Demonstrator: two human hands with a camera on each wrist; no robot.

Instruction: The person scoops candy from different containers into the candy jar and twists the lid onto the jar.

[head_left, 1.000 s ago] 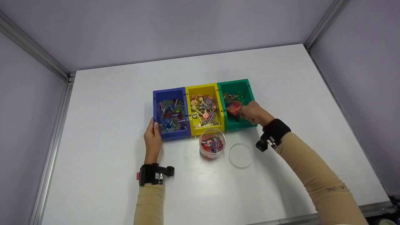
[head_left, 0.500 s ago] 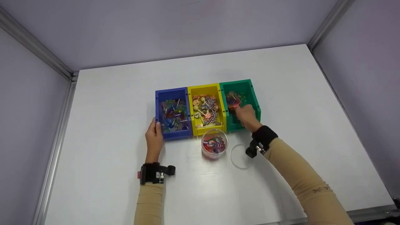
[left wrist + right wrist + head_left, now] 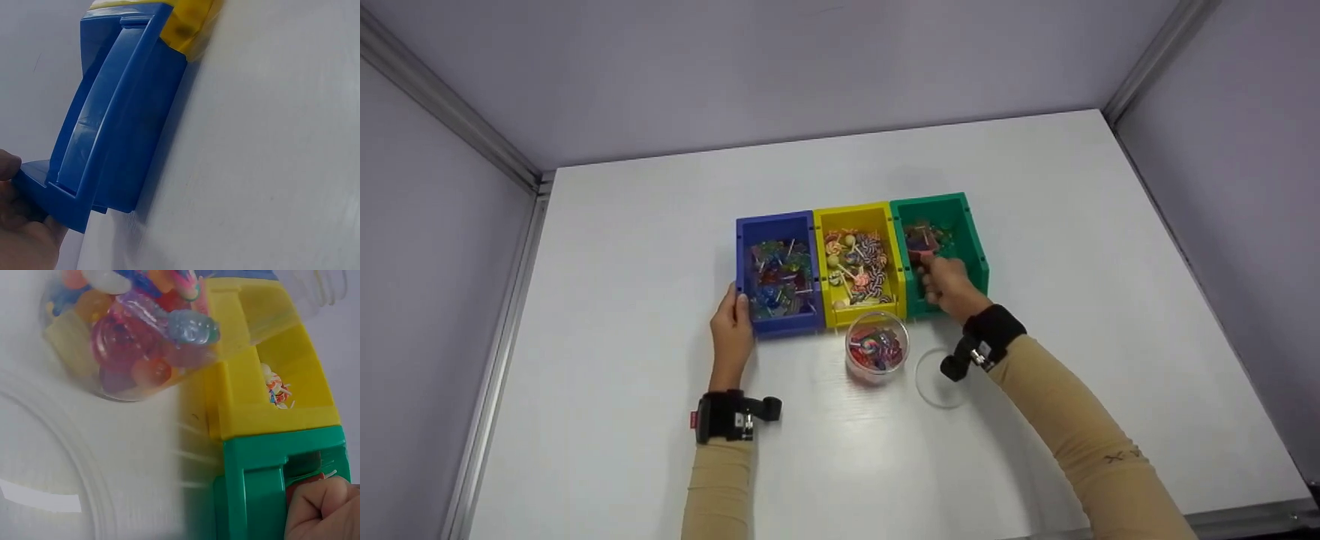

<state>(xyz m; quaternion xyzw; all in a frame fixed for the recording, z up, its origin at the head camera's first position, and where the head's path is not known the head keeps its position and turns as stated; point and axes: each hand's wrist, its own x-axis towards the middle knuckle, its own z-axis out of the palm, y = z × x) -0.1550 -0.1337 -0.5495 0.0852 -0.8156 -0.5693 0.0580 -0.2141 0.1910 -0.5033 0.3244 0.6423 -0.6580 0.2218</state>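
Right hand [image 3: 949,287] is curled round a red scoop [image 3: 921,255] inside the green bin [image 3: 973,247], its handle pointing nearward, while the blue bin [image 3: 777,324], leftward, is gripped by the left hand [image 3: 731,334].

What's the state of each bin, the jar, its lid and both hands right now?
blue bin: open-topped, holds mixed candies, steadied at its near left corner.
yellow bin: open-topped, holds lollipops.
green bin: open-topped, a few candies at the far end.
clear jar: upright, uncapped, partly filled with candies.
lid: off, flat on the table beside the jar.
left hand: grips the blue bin's corner.
right hand: inside the green bin, fingers curled around a red scoop.
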